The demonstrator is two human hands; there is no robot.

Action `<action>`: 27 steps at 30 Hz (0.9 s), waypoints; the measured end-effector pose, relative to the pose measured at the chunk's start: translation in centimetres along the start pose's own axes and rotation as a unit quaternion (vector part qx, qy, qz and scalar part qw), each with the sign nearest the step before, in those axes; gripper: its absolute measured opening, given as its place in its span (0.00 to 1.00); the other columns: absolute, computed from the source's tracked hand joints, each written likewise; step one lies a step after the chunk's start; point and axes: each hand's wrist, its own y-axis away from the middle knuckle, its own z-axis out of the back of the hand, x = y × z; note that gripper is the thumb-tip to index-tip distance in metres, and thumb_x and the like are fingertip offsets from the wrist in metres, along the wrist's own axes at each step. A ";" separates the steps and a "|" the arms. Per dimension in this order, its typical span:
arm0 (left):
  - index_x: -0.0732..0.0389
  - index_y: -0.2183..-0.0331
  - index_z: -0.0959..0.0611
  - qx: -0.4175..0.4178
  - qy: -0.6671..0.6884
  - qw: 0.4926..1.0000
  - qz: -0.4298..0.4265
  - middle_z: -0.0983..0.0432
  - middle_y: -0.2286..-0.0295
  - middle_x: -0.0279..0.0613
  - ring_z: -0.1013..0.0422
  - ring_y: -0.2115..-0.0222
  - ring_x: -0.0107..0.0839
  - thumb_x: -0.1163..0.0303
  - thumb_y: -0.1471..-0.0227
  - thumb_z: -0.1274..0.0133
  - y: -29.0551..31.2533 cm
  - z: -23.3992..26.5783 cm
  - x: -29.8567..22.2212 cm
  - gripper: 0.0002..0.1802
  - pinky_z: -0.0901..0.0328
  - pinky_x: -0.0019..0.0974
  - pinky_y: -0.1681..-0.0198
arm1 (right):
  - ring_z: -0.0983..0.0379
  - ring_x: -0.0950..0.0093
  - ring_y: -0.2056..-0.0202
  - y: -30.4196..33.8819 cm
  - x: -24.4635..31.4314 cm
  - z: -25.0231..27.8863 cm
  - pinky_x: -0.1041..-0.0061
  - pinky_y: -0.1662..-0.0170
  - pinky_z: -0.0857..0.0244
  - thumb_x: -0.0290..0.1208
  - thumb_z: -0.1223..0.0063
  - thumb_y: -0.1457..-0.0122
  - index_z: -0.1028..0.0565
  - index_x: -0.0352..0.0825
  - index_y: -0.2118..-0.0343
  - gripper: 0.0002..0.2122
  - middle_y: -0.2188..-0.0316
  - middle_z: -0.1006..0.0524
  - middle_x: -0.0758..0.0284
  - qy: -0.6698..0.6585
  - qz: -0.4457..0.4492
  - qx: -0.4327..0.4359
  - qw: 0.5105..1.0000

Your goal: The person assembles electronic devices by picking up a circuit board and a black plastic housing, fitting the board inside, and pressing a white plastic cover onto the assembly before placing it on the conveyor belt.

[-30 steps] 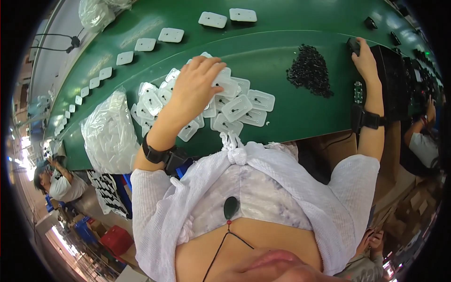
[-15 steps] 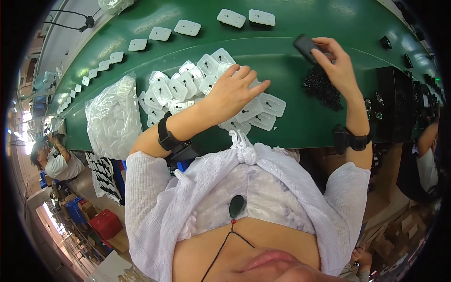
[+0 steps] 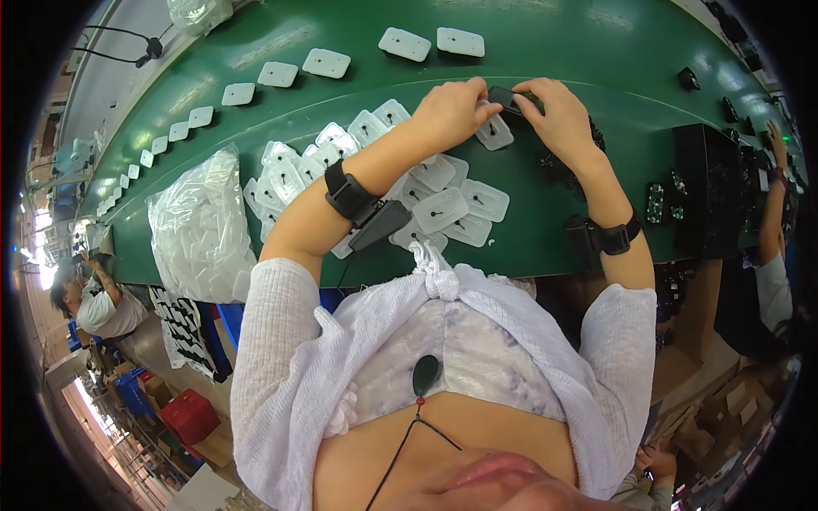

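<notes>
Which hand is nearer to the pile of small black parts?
Right. The right hand is just beyond the pile of small black parts, its wrist crossing over part of it in view; the left hand is farther away, off to the pile's left.

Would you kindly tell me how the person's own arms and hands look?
White knitted sleeves end near the elbows. Each side has a black wrist strap with a dark, boxy unit. The left hand and right hand are gloveless.
</notes>
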 end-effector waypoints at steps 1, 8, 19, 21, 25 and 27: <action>0.64 0.66 0.24 0.000 -0.022 1.000 0.012 0.22 0.74 0.51 0.26 0.70 0.50 0.57 0.50 0.46 -0.1 -0.1 0.3 0.18 0.33 0.46 0.65 | 0.29 0.65 0.60 0.1 0.4 0.0 0.70 0.56 0.35 0.35 0.46 0.45 0.26 0.36 0.58 0.14 0.64 0.24 0.63 -0.016 0.007 -0.009 1.000; 0.63 0.66 0.25 -0.046 -0.209 0.974 -0.073 0.26 0.70 0.50 0.26 0.70 0.47 0.62 0.47 0.49 0.7 -0.1 1.3 0.13 0.30 0.44 0.68 | 0.29 0.62 0.61 0.5 0.8 0.0 0.69 0.56 0.34 0.37 0.43 0.46 0.27 0.35 0.57 0.16 0.64 0.24 0.61 0.006 0.046 0.004 0.999; 0.47 0.51 0.25 0.012 -0.286 0.947 -0.147 0.34 0.64 0.45 0.32 0.61 0.41 0.79 0.56 0.50 2.5 1.1 0.9 0.27 0.31 0.38 0.65 | 0.26 0.76 0.67 1.4 1.5 2.3 0.78 0.61 0.32 0.34 0.44 0.43 0.28 0.32 0.53 0.16 0.65 0.22 0.63 -0.168 -0.112 -0.033 0.979; 0.43 0.50 0.26 0.008 -0.285 0.946 -0.152 0.35 0.65 0.43 0.32 0.62 0.40 0.81 0.56 0.50 2.1 0.8 1.6 0.31 0.32 0.38 0.64 | 0.27 0.79 0.63 1.6 1.7 2.5 0.80 0.59 0.34 0.32 0.45 0.42 0.28 0.31 0.54 0.15 0.63 0.23 0.65 -0.276 -0.153 -0.023 0.949; 0.49 0.54 0.25 0.004 -0.221 0.963 -0.156 0.35 0.63 0.46 0.32 0.60 0.42 0.73 0.55 0.45 0.6 0.1 2.6 0.23 0.32 0.40 0.60 | 0.29 0.79 0.58 2.2 1.4 1.8 0.80 0.56 0.35 0.31 0.46 0.41 0.28 0.30 0.54 0.15 0.59 0.25 0.64 -0.337 -0.156 -0.046 0.927; 0.52 0.54 0.25 -0.005 -0.199 0.970 -0.137 0.35 0.63 0.47 0.32 0.60 0.42 0.72 0.56 0.43 0.6 -0.3 2.3 0.23 0.32 0.40 0.60 | 0.30 0.76 0.56 2.4 1.7 1.6 0.77 0.54 0.36 0.29 0.46 0.42 0.28 0.32 0.53 0.14 0.57 0.25 0.63 -0.287 -0.121 -0.063 0.948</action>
